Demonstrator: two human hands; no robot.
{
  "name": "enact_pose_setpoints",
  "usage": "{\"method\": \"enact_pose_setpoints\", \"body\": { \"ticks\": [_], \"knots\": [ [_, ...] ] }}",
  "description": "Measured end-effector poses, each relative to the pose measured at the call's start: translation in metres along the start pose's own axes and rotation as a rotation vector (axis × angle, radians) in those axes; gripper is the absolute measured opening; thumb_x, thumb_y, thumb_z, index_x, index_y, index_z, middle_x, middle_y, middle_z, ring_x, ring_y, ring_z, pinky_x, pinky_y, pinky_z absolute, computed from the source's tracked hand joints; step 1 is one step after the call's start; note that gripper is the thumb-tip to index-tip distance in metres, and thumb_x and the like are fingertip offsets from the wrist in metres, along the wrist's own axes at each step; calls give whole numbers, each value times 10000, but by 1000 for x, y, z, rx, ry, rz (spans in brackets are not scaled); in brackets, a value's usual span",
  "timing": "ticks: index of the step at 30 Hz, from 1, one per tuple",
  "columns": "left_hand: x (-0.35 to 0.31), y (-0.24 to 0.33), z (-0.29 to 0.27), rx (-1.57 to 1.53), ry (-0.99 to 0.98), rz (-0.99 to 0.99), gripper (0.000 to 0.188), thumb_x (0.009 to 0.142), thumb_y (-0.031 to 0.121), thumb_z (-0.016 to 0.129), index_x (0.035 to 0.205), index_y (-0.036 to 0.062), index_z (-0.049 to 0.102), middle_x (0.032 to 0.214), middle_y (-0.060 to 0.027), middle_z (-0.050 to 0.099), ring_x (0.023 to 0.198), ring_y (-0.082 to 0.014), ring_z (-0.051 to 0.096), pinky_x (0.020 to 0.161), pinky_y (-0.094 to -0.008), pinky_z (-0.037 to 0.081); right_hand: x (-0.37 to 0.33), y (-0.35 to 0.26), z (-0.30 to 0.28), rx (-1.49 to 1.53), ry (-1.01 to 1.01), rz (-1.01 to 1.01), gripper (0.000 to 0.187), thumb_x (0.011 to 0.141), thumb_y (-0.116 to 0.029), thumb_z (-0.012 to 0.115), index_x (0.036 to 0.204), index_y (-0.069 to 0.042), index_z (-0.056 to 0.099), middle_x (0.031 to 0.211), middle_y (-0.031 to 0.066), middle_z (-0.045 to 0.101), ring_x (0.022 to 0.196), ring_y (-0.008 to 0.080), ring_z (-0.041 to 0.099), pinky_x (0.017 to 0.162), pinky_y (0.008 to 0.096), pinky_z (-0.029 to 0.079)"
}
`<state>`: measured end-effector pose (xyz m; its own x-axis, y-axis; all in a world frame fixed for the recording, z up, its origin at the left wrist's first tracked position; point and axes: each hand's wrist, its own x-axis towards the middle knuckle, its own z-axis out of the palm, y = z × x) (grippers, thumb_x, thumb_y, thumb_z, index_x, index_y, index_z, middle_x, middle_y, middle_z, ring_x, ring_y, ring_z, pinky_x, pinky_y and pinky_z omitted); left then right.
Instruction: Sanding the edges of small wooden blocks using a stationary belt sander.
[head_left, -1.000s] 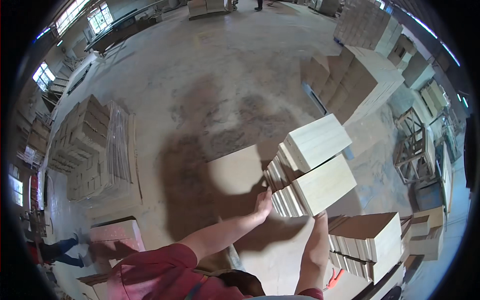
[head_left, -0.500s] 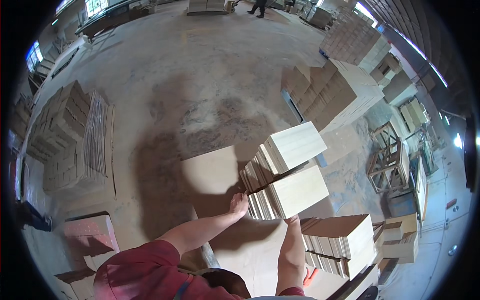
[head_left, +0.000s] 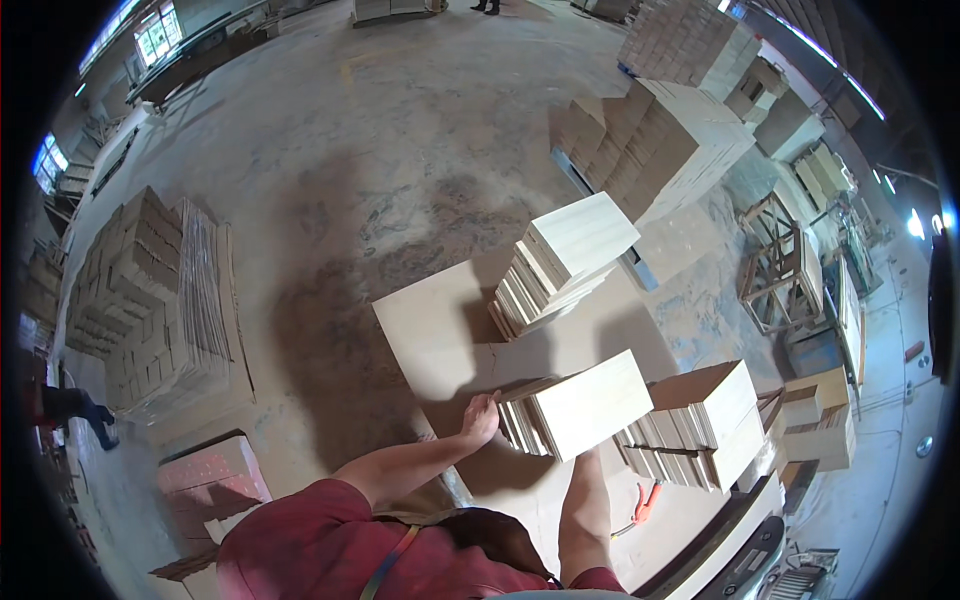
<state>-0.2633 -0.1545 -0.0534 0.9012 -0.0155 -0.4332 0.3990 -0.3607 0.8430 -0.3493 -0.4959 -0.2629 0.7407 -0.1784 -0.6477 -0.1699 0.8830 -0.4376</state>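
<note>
A stack of pale wooden boards [head_left: 590, 408] is held between my two hands above the brown sheet-covered surface. My left hand [head_left: 481, 418] presses against its left edge with the fingers close together. At its near lower side, my right hand [head_left: 588, 462] grips it from below, and most of those fingers are hidden by the boards. Farther off, a taller stack of boards [head_left: 583, 240] stands on the brown sheet [head_left: 430, 310], apart from the held one. Just right of the held stack sits a third stack of boards [head_left: 735, 425].
An orange-handled tool [head_left: 647, 502] lies beside my right forearm. A large block of stacked panels [head_left: 680, 150] stands beyond at the right. Film-wrapped cartons [head_left: 150, 300] are at the left, and a wooden frame [head_left: 780, 265] is at the far right. Another person's leg [head_left: 90, 410] shows at left.
The held stack has come toward me, opening a gap from the taller stack it stood against. Both hands moved with it. The head view has shifted, and more of the orange-handled tool shows.
</note>
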Motion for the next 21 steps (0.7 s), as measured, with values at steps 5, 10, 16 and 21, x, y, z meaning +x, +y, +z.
{"method": "enact_pose_setpoints", "body": {
  "ticks": [5,10,16,21],
  "knots": [
    [-32,-18,-5,-23,-27,-30,509,1130,470,567,1184,-5,743,1179,-246,728,1109,-425,705,998,-473,551,-38,14,8,368,-228,121,565,1145,-449,575,1553,-60,601,1464,206,708,1283,387,723,1006,567,649],
    [-27,-17,-28,58,-180,9,470,1159,426,537,1315,30,735,1296,-166,747,1159,-364,716,1004,-444,550,-69,21,52,532,-915,34,554,1152,-456,562,1541,-64,612,1437,206,721,1274,354,729,1021,567,640],
    [49,37,-30,39,-683,-123,567,1149,493,556,1477,46,671,1432,-162,711,1263,-311,700,1064,-433,546,-126,49,111,380,77,-117,795,1152,-692,173,1624,-134,486,1575,205,583,1410,374,602,1017,649,594],
    [74,78,25,-52,-884,-53,672,1130,580,554,1543,57,634,1491,-180,692,1328,-319,684,1149,-439,529,-185,92,179,908,232,-153,814,1132,-711,173,1686,-150,377,1697,164,454,1510,375,500,1251,595,452]
  ]
}}
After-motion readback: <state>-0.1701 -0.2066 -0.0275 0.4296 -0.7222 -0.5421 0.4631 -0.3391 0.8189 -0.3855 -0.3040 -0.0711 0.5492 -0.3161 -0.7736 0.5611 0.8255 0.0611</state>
